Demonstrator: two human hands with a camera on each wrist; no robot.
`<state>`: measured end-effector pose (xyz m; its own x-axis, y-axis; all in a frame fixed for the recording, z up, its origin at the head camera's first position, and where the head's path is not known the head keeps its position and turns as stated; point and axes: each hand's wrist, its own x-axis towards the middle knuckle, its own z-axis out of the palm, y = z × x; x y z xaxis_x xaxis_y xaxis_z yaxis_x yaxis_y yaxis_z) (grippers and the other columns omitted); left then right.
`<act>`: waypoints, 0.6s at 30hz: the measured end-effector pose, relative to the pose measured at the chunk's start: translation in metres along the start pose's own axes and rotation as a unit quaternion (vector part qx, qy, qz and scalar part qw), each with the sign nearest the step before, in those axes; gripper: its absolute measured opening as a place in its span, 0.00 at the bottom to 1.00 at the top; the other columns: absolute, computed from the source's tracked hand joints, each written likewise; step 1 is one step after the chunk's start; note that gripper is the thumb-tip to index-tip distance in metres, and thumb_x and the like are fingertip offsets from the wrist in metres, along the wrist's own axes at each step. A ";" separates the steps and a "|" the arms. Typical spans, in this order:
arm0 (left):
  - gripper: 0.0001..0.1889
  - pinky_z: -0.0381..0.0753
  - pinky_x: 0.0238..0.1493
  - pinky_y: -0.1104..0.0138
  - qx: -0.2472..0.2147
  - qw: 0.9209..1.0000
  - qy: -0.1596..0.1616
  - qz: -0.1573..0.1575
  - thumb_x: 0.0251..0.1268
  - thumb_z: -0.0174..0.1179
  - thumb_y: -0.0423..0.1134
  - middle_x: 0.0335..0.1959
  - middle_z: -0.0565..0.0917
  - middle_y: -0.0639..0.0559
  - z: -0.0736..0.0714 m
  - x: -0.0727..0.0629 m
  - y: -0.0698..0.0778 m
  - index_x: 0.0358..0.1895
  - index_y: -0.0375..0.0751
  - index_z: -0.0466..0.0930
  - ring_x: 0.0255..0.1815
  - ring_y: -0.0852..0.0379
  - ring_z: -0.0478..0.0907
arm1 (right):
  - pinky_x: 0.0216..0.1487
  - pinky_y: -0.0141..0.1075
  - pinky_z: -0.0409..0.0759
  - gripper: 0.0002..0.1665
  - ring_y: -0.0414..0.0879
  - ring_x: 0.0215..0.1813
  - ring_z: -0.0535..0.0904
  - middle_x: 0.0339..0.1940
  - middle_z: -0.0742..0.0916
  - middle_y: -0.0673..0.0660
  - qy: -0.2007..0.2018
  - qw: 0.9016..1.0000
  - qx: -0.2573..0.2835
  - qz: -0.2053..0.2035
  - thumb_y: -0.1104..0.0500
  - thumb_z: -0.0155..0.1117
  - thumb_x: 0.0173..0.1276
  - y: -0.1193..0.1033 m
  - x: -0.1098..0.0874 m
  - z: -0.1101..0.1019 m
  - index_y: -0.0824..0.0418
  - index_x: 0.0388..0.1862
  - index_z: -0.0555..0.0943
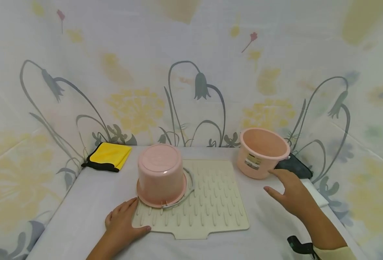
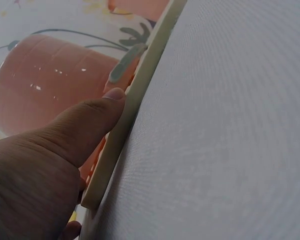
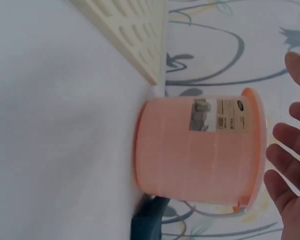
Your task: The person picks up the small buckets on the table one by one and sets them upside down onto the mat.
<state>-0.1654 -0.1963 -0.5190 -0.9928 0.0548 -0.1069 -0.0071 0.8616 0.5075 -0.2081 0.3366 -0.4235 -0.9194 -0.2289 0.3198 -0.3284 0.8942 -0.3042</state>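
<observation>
A pink bucket [image 1: 160,173] stands upside down on a cream drying mat [image 1: 211,195] with raised ridges; its grey handle [image 1: 191,184] lies against the mat. My left hand [image 1: 123,222] rests at the mat's front left corner, thumb [image 2: 97,117] along the front edge and fingers at the left side by the bucket's rim. Some of those fingers are hidden in the left wrist view. A second pink bucket [image 1: 259,155] with a label stands upright at the back right. Close in front of it hovers my right hand [image 1: 290,189], fingers spread and holding nothing.
A yellow cloth [image 1: 110,155] with black edging lies at the back left. Behind the upright bucket is a dark item [image 1: 295,167], and a white folded piece [image 1: 315,193] lies near the table's right edge. Patterned curtains surround the white table.
</observation>
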 end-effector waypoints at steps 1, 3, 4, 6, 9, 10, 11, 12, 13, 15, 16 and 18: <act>0.65 0.49 0.66 0.27 -0.001 1.000 -0.004 -0.003 0.43 0.74 0.76 0.81 0.64 0.39 0.000 0.001 0.000 0.81 0.39 0.62 0.76 0.25 0.55 | 0.67 0.68 0.69 0.39 0.70 0.70 0.72 0.67 0.81 0.69 0.013 1.000 -0.009 -0.014 0.51 0.77 0.68 0.003 0.002 -0.002 0.68 0.71 0.75; 0.65 0.49 0.67 0.27 -0.002 1.000 -0.007 -0.005 0.43 0.74 0.76 0.81 0.63 0.39 0.001 0.001 0.001 0.81 0.38 0.62 0.77 0.25 0.54 | 0.65 0.67 0.71 0.39 0.69 0.67 0.74 0.64 0.82 0.69 0.042 0.998 -0.023 -0.049 0.54 0.79 0.64 0.010 0.007 -0.005 0.68 0.69 0.76; 0.65 0.49 0.67 0.27 0.000 1.000 -0.008 -0.006 0.43 0.74 0.76 0.81 0.63 0.39 0.001 0.001 0.001 0.81 0.38 0.62 0.77 0.25 0.54 | 0.64 0.66 0.71 0.39 0.69 0.66 0.74 0.63 0.82 0.68 0.057 0.996 -0.030 -0.066 0.56 0.80 0.62 0.013 0.010 -0.006 0.68 0.69 0.76; 0.65 0.49 0.67 0.27 0.000 1.000 -0.008 -0.006 0.43 0.74 0.76 0.81 0.63 0.39 0.001 0.001 0.000 0.81 0.38 0.62 0.77 0.25 0.54 | 0.61 0.65 0.72 0.41 0.69 0.64 0.75 0.62 0.83 0.68 0.078 0.991 -0.051 -0.095 0.57 0.82 0.59 0.019 0.015 -0.008 0.67 0.69 0.76; 0.65 0.48 0.67 0.27 -0.004 1.000 -0.008 -0.003 0.43 0.75 0.75 0.81 0.63 0.39 0.002 0.000 -0.001 0.81 0.38 0.63 0.77 0.25 0.54 | 0.59 0.65 0.73 0.42 0.68 0.61 0.76 0.61 0.83 0.67 0.092 0.985 -0.074 -0.123 0.57 0.84 0.56 0.026 0.023 -0.011 0.66 0.68 0.76; 0.64 0.48 0.67 0.27 -0.006 1.000 -0.008 -0.002 0.43 0.75 0.75 0.81 0.63 0.40 0.002 0.000 -0.001 0.81 0.38 0.63 0.77 0.25 0.53 | 0.59 0.65 0.73 0.42 0.68 0.61 0.76 0.61 0.83 0.67 0.092 0.984 -0.087 -0.129 0.57 0.84 0.55 0.027 0.026 -0.013 0.66 0.68 0.77; 0.64 0.47 0.67 0.27 -0.008 1.000 -0.007 -0.003 0.43 0.75 0.75 0.81 0.63 0.40 0.002 0.000 -0.001 0.81 0.38 0.62 0.78 0.25 0.53 | 0.59 0.64 0.73 0.42 0.68 0.60 0.77 0.61 0.83 0.67 0.091 0.982 -0.099 -0.133 0.56 0.84 0.55 0.029 0.030 -0.014 0.66 0.67 0.77; 0.64 0.47 0.67 0.28 -0.008 1.000 -0.008 -0.004 0.43 0.75 0.75 0.81 0.62 0.40 0.002 0.000 -0.002 0.81 0.39 0.62 0.78 0.25 0.53 | 0.59 0.64 0.74 0.42 0.67 0.60 0.77 0.61 0.83 0.67 0.087 0.981 -0.109 -0.137 0.55 0.84 0.55 0.031 0.034 -0.015 0.66 0.67 0.77; 0.65 0.46 0.67 0.28 -0.008 1.000 -0.008 -0.005 0.43 0.75 0.75 0.81 0.62 0.40 0.002 0.000 -0.001 0.81 0.39 0.62 0.78 0.25 0.53 | 0.59 0.64 0.74 0.42 0.67 0.60 0.77 0.61 0.82 0.66 0.082 0.979 -0.122 -0.139 0.54 0.84 0.55 0.032 0.038 -0.016 0.66 0.66 0.77; 0.65 0.46 0.67 0.28 -0.007 1.000 -0.008 -0.008 0.43 0.74 0.76 0.82 0.62 0.40 0.002 0.001 -0.001 0.81 0.39 0.62 0.78 0.25 0.52 | 0.60 0.64 0.75 0.42 0.68 0.60 0.77 0.61 0.82 0.67 0.069 0.978 -0.142 -0.138 0.52 0.84 0.56 0.035 0.047 -0.020 0.66 0.66 0.77; 0.65 0.46 0.67 0.27 -0.006 1.000 -0.008 -0.008 0.43 0.74 0.76 0.82 0.62 0.40 0.002 0.002 -0.001 0.81 0.39 0.62 0.78 0.25 0.52 | 0.60 0.64 0.75 0.42 0.68 0.61 0.78 0.62 0.82 0.67 0.064 0.977 -0.148 -0.136 0.51 0.84 0.57 0.036 0.051 -0.022 0.66 0.66 0.77; 0.65 0.46 0.67 0.27 -0.005 1.000 -0.009 -0.009 0.43 0.74 0.76 0.82 0.62 0.40 0.002 0.002 -0.001 0.81 0.39 0.62 0.78 0.25 0.52 | 0.61 0.65 0.75 0.42 0.69 0.61 0.77 0.63 0.81 0.67 0.049 0.979 -0.150 -0.126 0.50 0.83 0.59 0.038 0.059 -0.025 0.67 0.67 0.77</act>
<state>-0.1673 -0.1958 -0.5217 -0.9901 0.0482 -0.1316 -0.0265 0.8576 0.5137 -0.2693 0.3669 -0.3940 -0.7868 -0.4327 0.4402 -0.4515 0.8897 0.0676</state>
